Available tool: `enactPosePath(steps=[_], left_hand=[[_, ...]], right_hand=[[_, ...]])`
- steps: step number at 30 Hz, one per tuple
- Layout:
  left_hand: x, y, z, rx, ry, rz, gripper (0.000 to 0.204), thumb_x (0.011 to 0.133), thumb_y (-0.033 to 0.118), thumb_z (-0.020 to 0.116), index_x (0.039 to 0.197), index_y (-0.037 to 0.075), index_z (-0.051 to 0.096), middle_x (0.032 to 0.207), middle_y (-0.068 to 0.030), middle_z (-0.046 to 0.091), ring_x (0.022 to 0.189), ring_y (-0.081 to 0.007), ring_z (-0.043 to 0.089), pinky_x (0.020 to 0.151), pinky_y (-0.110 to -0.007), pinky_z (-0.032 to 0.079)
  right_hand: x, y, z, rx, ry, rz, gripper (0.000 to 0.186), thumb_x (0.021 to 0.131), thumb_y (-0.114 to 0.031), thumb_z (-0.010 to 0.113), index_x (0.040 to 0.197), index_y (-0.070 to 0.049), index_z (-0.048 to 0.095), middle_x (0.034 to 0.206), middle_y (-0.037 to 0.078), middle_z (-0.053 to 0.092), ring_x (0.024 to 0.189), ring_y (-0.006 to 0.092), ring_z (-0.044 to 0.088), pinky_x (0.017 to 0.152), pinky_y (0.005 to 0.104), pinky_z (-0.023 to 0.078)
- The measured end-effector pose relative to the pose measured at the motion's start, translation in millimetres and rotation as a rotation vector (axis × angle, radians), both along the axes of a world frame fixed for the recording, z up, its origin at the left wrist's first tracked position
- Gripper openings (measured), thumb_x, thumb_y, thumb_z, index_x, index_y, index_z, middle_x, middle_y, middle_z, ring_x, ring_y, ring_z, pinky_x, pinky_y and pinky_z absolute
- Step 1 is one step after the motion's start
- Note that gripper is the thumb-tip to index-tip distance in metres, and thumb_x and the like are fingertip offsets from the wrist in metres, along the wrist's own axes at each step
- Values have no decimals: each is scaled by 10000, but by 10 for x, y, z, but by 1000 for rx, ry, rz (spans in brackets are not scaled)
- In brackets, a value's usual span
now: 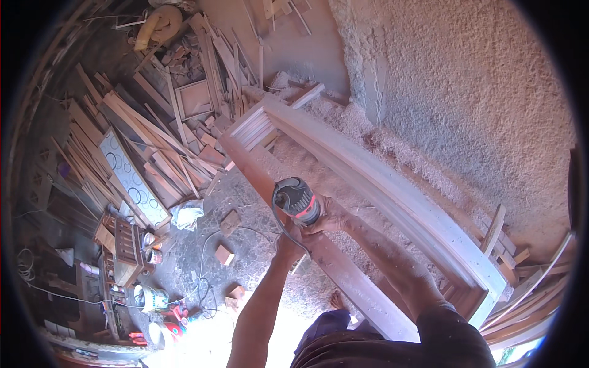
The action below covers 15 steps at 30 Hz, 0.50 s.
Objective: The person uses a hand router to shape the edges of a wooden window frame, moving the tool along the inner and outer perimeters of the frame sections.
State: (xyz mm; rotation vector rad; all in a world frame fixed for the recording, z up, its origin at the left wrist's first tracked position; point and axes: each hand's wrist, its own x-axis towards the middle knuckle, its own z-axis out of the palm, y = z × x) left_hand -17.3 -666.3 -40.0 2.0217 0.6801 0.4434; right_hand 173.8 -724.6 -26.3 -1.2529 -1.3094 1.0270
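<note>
A black corded power tool with a red band, which looks like a router (297,201), stands on the near rail of a long wooden frame (362,279). My left hand (292,238) is closed round the lower left side of the tool, its fingers partly hidden by the cord. On the other side my right hand (331,216) grips the tool's base, fingers curled in. The base and any cutter are hidden by my hands. From the tool the dark cord loops down over my left wrist.
Long boards and offcuts (153,135) lie heaped at the left and back. A rough wall (454,80) rises on the right, with wood shavings (392,147) along it. Small wood blocks (224,254), a loose cable (202,279) and a white bucket (151,298) are on the floor.
</note>
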Motion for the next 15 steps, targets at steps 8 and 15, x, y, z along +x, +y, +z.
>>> enactPosePath(steps=[8, 15], left_hand=[[-83, -686, -32, 164, 151, 57, 784, 860, 341, 865, 1458, -31, 520, 1374, -168, 648, 1248, -300, 626, 1082, -411, 475], [-100, -1283, -64, 308, 51, 42, 788, 831, 349, 888, 1413, -22, 506, 1331, -208, 619, 1216, -345, 636, 1031, -442, 511]], right_hand=[[-23, -644, 15, 41, 24, 3, 789, 621, -190, 974, 1297, -139, 569, 1184, 7, 693, 1129, 146, 637, 1052, 326, 489], [-63, -1335, 144, 25, 35, -24, 679, 635, -189, 961, 1206, -123, 600, 1135, 6, 681, 1080, 143, 630, 1026, 312, 484]])
